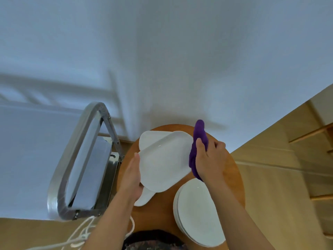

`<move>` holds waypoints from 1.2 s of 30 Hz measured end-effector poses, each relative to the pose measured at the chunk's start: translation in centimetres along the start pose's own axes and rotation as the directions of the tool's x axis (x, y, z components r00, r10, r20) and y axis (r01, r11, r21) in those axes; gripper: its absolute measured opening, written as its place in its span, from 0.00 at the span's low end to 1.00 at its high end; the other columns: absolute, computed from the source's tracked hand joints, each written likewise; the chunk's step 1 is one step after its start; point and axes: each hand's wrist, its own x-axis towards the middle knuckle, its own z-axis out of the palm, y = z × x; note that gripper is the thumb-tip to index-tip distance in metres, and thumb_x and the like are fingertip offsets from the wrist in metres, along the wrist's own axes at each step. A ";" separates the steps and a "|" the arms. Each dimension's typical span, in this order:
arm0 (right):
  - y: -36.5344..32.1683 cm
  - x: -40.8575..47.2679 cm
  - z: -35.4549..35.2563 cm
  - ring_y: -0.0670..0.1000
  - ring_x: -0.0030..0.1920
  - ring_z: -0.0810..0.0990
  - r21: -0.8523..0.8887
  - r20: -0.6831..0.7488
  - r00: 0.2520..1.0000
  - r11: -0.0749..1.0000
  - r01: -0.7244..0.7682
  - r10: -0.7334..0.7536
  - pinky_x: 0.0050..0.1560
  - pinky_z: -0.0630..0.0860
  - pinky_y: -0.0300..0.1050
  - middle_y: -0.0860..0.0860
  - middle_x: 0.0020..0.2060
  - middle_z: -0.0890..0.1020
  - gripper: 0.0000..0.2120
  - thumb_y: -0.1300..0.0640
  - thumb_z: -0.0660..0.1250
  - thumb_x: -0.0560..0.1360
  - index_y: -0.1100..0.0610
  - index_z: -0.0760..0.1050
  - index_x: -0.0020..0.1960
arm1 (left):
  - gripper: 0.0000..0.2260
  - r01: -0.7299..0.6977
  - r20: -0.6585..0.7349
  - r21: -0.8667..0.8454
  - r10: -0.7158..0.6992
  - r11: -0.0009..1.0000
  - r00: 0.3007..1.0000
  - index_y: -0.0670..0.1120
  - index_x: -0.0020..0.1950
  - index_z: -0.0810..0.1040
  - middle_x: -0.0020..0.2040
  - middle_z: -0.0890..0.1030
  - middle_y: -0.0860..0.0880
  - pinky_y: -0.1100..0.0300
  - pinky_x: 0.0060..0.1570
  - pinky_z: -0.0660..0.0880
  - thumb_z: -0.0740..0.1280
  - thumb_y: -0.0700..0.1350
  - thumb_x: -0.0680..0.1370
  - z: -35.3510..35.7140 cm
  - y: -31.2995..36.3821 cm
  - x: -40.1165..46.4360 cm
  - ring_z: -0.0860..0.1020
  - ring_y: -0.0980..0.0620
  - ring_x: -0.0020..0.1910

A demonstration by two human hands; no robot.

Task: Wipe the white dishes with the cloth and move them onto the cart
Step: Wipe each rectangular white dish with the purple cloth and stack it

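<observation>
My left hand point(132, 175) grips the left edge of a white dish point(164, 163) and holds it tilted above the round wooden table point(162, 212). Against the dish's right edge, my right hand point(210, 159) grips a purple cloth point(197, 141). More white dishes point(151, 137) lie flat under the raised one. A stack of round white plates point(196, 212) sits at the table's near right. The metal cart point(86, 159) stands to the left of the table.
A white wall fills the upper view. The floor is light wood, with wooden furniture legs point(313, 132) at the right. White cables point(81, 235) trail on the floor near the cart's handle point(59, 179).
</observation>
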 end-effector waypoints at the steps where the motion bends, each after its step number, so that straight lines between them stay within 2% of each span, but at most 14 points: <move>1: -0.4 0.0 -0.3 0.58 0.70 0.63 -0.132 0.059 0.997 0.990 0.055 -0.047 0.68 0.63 0.52 0.57 0.70 0.64 0.22 0.44 0.52 0.80 0.52 0.66 0.70 | 0.21 -0.028 0.022 0.004 0.028 1.000 0.999 0.55 0.64 0.72 0.60 0.78 0.46 0.43 0.55 0.76 0.58 0.63 0.76 0.6 0.6 -0.7 0.76 0.43 0.57; 3: -0.8 0.2 -0.7 0.57 0.76 0.48 -0.418 0.230 0.955 0.867 0.271 -0.187 0.73 0.47 0.56 0.53 0.77 0.52 0.28 0.38 0.48 0.79 0.47 0.55 0.76 | 0.23 -0.053 0.064 0.023 0.051 0.998 0.997 0.53 0.64 0.73 0.59 0.78 0.44 0.44 0.51 0.77 0.58 0.64 0.75 1.5 1.8 -2.1 0.77 0.42 0.56; 5: -0.8 0.6 -1.2 0.55 0.76 0.47 -0.539 0.302 0.910 0.736 0.410 -0.285 0.73 0.45 0.58 0.51 0.77 0.52 0.32 0.33 0.46 0.77 0.45 0.49 0.77 | 0.25 -0.066 0.112 0.018 0.063 0.998 0.992 0.51 0.66 0.72 0.59 0.79 0.43 0.39 0.57 0.75 0.59 0.64 0.75 2.1 2.9 -3.2 0.77 0.40 0.57; 7: -1.2 0.6 -1.8 0.56 0.76 0.51 -0.577 0.261 0.901 0.693 0.433 -0.346 0.72 0.48 0.59 0.52 0.76 0.56 0.32 0.34 0.43 0.77 0.46 0.49 0.77 | 0.23 -0.104 0.132 0.022 0.100 0.994 0.986 0.50 0.65 0.73 0.58 0.80 0.43 0.39 0.60 0.73 0.58 0.63 0.77 2.6 3.9 -4.1 0.78 0.41 0.57; 11: -3.5 -1.3 -1.1 0.59 0.70 0.66 -0.454 -0.018 0.879 0.787 0.418 -0.477 0.70 0.55 0.63 0.54 0.70 0.70 0.29 0.42 0.44 0.77 0.52 0.64 0.74 | 0.20 -0.219 0.238 0.061 0.199 0.974 0.951 0.51 0.58 0.77 0.54 0.82 0.45 0.43 0.59 0.74 0.60 0.63 0.76 4.5 6.4 -6.2 0.79 0.44 0.57; 14: -5.1 -2.6 -0.2 0.55 0.71 0.62 -0.322 -0.050 0.899 0.859 0.398 -0.436 0.72 0.50 0.59 0.49 0.72 0.67 0.31 0.42 0.40 0.76 0.49 0.61 0.75 | 0.25 -0.216 0.301 0.077 0.183 0.973 0.936 0.51 0.63 0.76 0.58 0.81 0.44 0.40 0.63 0.71 0.57 0.65 0.76 5.8 8.2 -6.9 0.78 0.43 0.60; 18: -7.4 -4.5 0.4 0.54 0.73 0.61 -0.229 -0.047 0.838 0.823 0.520 -0.543 0.72 0.47 0.57 0.48 0.72 0.67 0.31 0.42 0.40 0.75 0.48 0.64 0.73 | 0.25 -0.259 0.331 0.073 0.222 0.963 0.917 0.49 0.64 0.76 0.59 0.81 0.44 0.44 0.64 0.71 0.54 0.64 0.78 6.1 9.3 -7.2 0.78 0.44 0.60; 21: -8.5 -5.8 0.6 0.51 0.74 0.59 -0.187 0.005 0.775 0.760 0.622 -0.632 0.73 0.41 0.52 0.46 0.72 0.67 0.29 0.44 0.40 0.76 0.48 0.65 0.73 | 0.24 -0.311 0.292 0.011 0.294 0.950 0.910 0.45 0.59 0.79 0.53 0.84 0.44 0.51 0.55 0.77 0.57 0.62 0.78 6.1 10.0 -7.9 0.82 0.46 0.53; 24: -8.6 -6.4 0.1 0.50 0.73 0.58 -0.112 0.043 0.740 0.733 0.671 -0.671 0.71 0.37 0.46 0.45 0.71 0.68 0.28 0.43 0.43 0.76 0.47 0.66 0.72 | 0.23 -0.326 0.242 -0.014 0.319 0.945 0.916 0.43 0.53 0.80 0.44 0.85 0.45 0.59 0.38 0.80 0.59 0.61 0.78 5.9 10.9 -8.2 0.84 0.48 0.44; 28: -7.0 -6.9 -0.8 0.54 0.67 0.71 -0.219 0.039 0.622 0.601 0.769 -0.782 0.69 0.54 0.55 0.48 0.64 0.77 0.22 0.43 0.57 0.74 0.49 0.75 0.63 | 0.22 -0.336 0.202 0.025 0.325 0.941 0.924 0.42 0.48 0.79 0.36 0.85 0.45 0.61 0.26 0.77 0.61 0.61 0.77 6.1 11.6 -8.8 0.84 0.49 0.34; 30: -5.6 -6.5 -1.4 0.54 0.64 0.73 -0.312 0.071 0.526 0.482 0.819 -0.848 0.67 0.57 0.58 0.49 0.62 0.78 0.23 0.40 0.60 0.71 0.49 0.77 0.60 | 0.22 -0.341 0.205 0.080 0.320 0.937 0.925 0.43 0.48 0.80 0.37 0.85 0.45 0.59 0.28 0.79 0.60 0.62 0.77 6.0 11.8 -9.3 0.84 0.48 0.35; 32: -4.1 -5.6 -2.2 0.55 0.65 0.71 -0.351 0.103 0.464 0.405 0.844 -0.880 0.67 0.56 0.61 0.51 0.62 0.78 0.25 0.38 0.61 0.70 0.49 0.78 0.60 | 0.20 -0.372 0.228 0.128 0.338 0.919 0.913 0.46 0.49 0.80 0.42 0.85 0.43 0.49 0.42 0.81 0.60 0.62 0.77 5.9 12.3 -9.5 0.84 0.44 0.42; 34: -2.5 -4.4 -3.2 0.56 0.66 0.69 -0.369 0.112 0.452 0.385 0.846 -0.885 0.67 0.56 0.63 0.53 0.64 0.77 0.25 0.37 0.61 0.71 0.50 0.77 0.62 | 0.20 -0.418 0.246 0.171 0.372 0.892 0.895 0.47 0.49 0.80 0.50 0.83 0.40 0.39 0.56 0.76 0.60 0.62 0.77 5.5 12.9 -9.6 0.81 0.38 0.51; 36: -0.9 -3.3 -4.4 0.57 0.66 0.69 -0.402 0.105 0.459 0.385 0.831 -0.882 0.68 0.61 0.63 0.56 0.64 0.76 0.24 0.38 0.59 0.73 0.51 0.77 0.62 | 0.20 -0.456 0.248 0.214 0.404 0.864 0.880 0.47 0.49 0.79 0.50 0.83 0.40 0.39 0.56 0.75 0.61 0.63 0.76 5.2 13.5 -9.7 0.81 0.38 0.52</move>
